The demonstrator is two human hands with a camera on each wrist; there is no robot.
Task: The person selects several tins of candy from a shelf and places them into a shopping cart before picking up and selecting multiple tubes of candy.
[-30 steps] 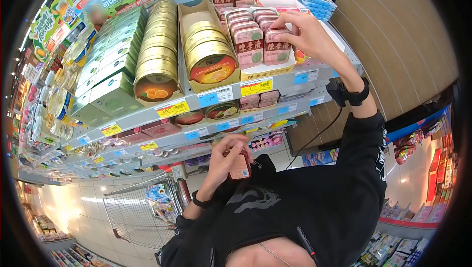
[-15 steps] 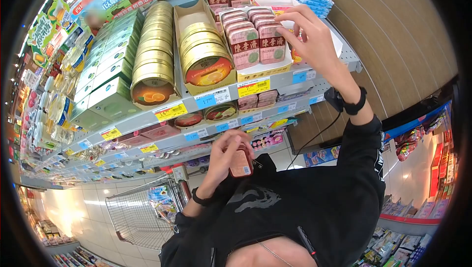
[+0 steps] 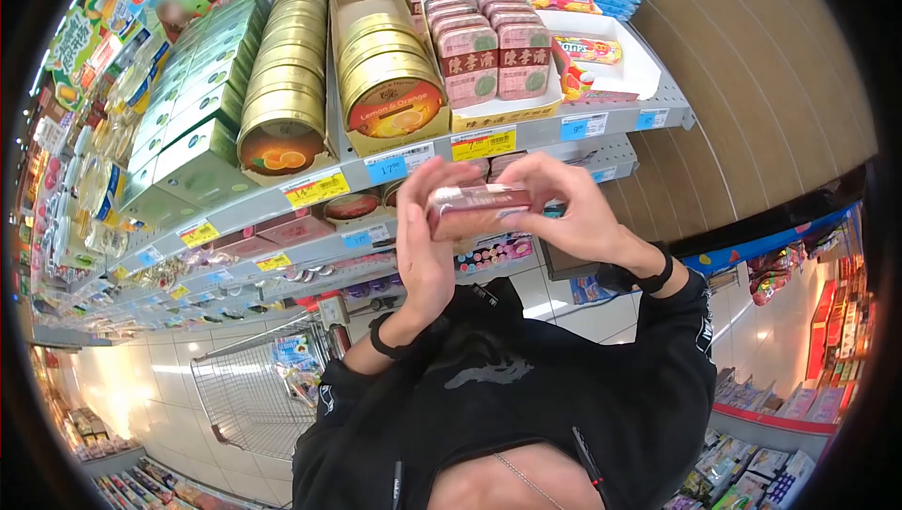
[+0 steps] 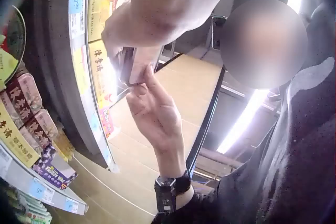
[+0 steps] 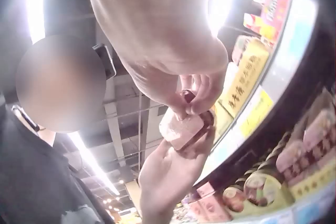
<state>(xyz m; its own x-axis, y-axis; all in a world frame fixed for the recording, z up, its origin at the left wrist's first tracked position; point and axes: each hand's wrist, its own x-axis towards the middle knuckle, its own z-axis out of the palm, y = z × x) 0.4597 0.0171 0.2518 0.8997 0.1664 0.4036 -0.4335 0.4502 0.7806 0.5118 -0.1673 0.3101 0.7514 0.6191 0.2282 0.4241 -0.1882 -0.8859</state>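
Note:
In front of the shelf, both hands hold a small pink and dark red tin (image 3: 479, 213), tilted so its edge faces the head view. The left hand (image 3: 425, 256) grips its left end, with fingers behind it. The right hand (image 3: 578, 214) pinches its right end between thumb and fingers. In the left wrist view the right hand (image 4: 160, 116) touches the tin (image 4: 140, 64) from below. The right wrist view shows the tin (image 5: 181, 128) resting against the left hand (image 5: 176, 174). Similar pink tins (image 3: 470, 64) stand in rows in a yellow carton on the shelf.
Round gold tins (image 3: 393, 101) and green boxes (image 3: 197, 162) stand left of the pink tins. A white tray (image 3: 639, 64) with a candy roll is to their right. The shelf edge (image 3: 357, 170) runs just beyond the hands. A shopping cart (image 3: 246, 397) stands at lower left.
The right hand has come down from the shelf tins to the held tin. The left hand has raised that tin toward the shelf edge, and it is now turned edge-on.

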